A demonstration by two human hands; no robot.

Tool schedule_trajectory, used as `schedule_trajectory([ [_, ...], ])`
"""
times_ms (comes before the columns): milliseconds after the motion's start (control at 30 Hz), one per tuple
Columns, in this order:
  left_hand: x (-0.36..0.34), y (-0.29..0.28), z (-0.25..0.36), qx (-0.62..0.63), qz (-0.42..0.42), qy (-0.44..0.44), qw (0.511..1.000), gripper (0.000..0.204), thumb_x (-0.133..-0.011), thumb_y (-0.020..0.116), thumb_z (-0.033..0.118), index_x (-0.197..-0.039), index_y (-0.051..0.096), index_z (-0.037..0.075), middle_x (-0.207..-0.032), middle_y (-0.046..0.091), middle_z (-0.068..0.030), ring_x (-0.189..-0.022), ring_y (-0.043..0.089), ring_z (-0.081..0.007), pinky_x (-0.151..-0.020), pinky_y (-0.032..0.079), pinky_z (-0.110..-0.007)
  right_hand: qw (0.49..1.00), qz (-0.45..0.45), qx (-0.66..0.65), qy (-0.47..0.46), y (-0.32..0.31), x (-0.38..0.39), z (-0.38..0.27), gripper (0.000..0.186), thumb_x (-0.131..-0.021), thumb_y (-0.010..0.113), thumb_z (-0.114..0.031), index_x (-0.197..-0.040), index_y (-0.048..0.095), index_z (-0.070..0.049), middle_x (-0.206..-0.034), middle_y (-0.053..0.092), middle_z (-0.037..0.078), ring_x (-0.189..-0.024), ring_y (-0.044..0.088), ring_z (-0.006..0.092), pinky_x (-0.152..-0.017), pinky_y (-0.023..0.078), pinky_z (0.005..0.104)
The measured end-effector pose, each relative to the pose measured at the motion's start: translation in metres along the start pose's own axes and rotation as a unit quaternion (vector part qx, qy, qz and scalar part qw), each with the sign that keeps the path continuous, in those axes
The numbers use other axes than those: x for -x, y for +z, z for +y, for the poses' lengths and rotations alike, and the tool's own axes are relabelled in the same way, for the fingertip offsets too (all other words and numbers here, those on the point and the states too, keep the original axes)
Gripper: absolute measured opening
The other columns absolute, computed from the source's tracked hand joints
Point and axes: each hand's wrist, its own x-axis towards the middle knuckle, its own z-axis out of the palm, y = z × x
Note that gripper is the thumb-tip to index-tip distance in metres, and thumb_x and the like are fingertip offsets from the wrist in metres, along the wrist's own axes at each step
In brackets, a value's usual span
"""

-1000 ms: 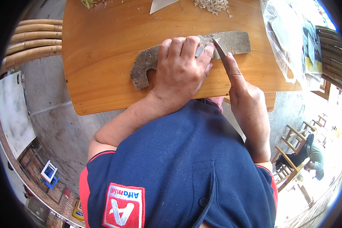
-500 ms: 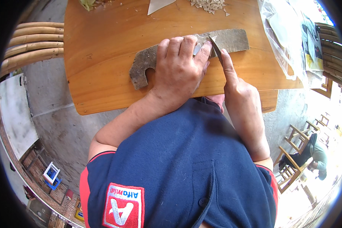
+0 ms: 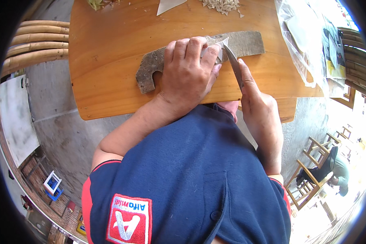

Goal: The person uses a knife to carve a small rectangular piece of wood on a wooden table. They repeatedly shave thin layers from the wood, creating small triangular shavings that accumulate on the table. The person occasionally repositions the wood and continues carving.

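My left hand (image 3: 187,73) lies over a worn grey cutting board (image 3: 248,42) that has a hooked cut-out at its left end. Its fingers press a thin, pale, flat strip (image 3: 225,42) against the board; most of that strip is hidden under them. In my right hand (image 3: 258,103) is a dark-bladed knife (image 3: 233,67), its handle covered by the palm and the index finger stretched along the blade. The knife tip rests at the pale strip, just right of my left fingertips.
The board sits on a wooden table (image 3: 110,81). Beyond it lie a heap of small pale triangular chips (image 3: 221,5) and a larger pale sheet (image 3: 168,5). A clear plastic bag (image 3: 301,44) is at the right. Further right, a person (image 3: 339,168) bends near wooden chairs (image 3: 305,187).
My right hand has drawn back slightly toward me, and more of the blade shows. My left hand stays on the strip and board, with its fingers slightly shifted.
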Motion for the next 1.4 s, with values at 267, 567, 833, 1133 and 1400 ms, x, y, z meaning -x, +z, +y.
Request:
schedule_trajectory([
  [267,-0.002,-0.003,-0.001,0.03,-0.007,-0.029,0.999,0.05,-0.085,0.08,0.031,-0.131,0.066,0.017,-0.118,0.058,-0.0078,-0.11,0.054,-0.0258,-0.096,0.043,-0.042,1.0,-0.007,-0.017,-0.015,-0.008,0.0,-0.005,0.062,-0.097,0.058,0.002,-0.155,0.05,-0.019,-0.101,0.07,0.028,-0.085,0.072,0.0426,-0.074,0.056,0.0488],
  [567,-0.004,-0.003,0.001,0.029,-0.027,-0.003,0.999,0.048,-0.086,0.079,0.035,-0.132,0.071,0.023,-0.122,0.055,-0.0095,-0.111,0.051,-0.0266,-0.1,0.04,-0.045,0.984,-0.011,0.146,-0.099,-0.041,-0.044,0.038,0.07,-0.089,0.063,0.009,-0.148,0.06,-0.028,-0.085,0.069,0.017,-0.071,0.068,0.0311,-0.067,0.054,0.0431],
  [833,-0.004,-0.005,0.002,0.028,-0.044,-0.013,0.999,0.047,-0.086,0.079,0.034,-0.131,0.071,0.023,-0.123,0.055,-0.0099,-0.112,0.049,-0.0277,-0.099,0.04,-0.045,0.936,-0.037,0.272,-0.219,-0.064,-0.07,0.061,0.07,-0.089,0.067,0.005,-0.149,0.06,-0.031,-0.069,0.055,0.009,-0.058,0.055,0.0247,-0.058,0.047,0.0416],
  [1133,-0.004,-0.003,0.003,0.03,-0.049,-0.016,0.998,0.046,-0.085,0.081,0.033,-0.129,0.073,0.022,-0.122,0.055,-0.0082,-0.11,0.048,-0.0259,-0.099,0.039,-0.044,0.941,-0.04,0.253,-0.223,-0.066,-0.073,0.065,0.072,-0.087,0.068,0.005,-0.148,0.06,-0.031,-0.065,0.044,0.006,-0.056,0.048,0.0216,-0.057,0.044,0.0411],
  [1400,-0.004,-0.003,0.002,0.027,-0.05,-0.016,0.998,0.048,-0.085,0.082,0.033,-0.13,0.073,0.022,-0.122,0.054,-0.0069,-0.11,0.048,-0.0246,-0.098,0.039,-0.044,0.931,-0.013,0.284,-0.231,-0.065,-0.071,0.062,0.088,-0.078,0.066,0.006,-0.151,0.055,-0.042,-0.062,0.037,0.001,-0.052,0.046,0.0163,-0.051,0.046,0.0361],
])
